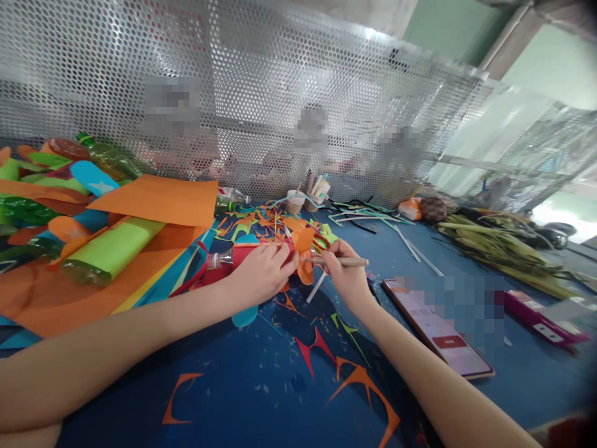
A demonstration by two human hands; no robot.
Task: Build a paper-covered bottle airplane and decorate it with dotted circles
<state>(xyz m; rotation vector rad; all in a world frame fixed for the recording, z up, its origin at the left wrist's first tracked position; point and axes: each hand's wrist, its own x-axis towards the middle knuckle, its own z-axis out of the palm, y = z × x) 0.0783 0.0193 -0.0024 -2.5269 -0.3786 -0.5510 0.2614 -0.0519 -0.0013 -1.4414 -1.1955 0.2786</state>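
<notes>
A plastic bottle (224, 258) wrapped in red paper lies on its side on the blue table. Blue rounded paper pieces (245, 315) stick out from it on both sides. My left hand (263, 269) is closed over the wrapped bottle, its fingertips at the end on the right. At that end is an orange rounded paper piece (305, 274). Pinched in my right hand (344, 274) is a slim light-brown stick (355, 262), which looks like a brush handle; its tip points at the orange piece. Whether the tip touches it I cannot tell.
Orange paper sheets (163, 202) and wrapped bottles (112, 249) pile up at left. Paper scraps (317, 351) litter the table. Two cups (295, 202) stand behind. A phone (433, 326), a purple box (543, 317) and dried leaves (494, 249) lie right. Perforated metal (280, 81) closes the back.
</notes>
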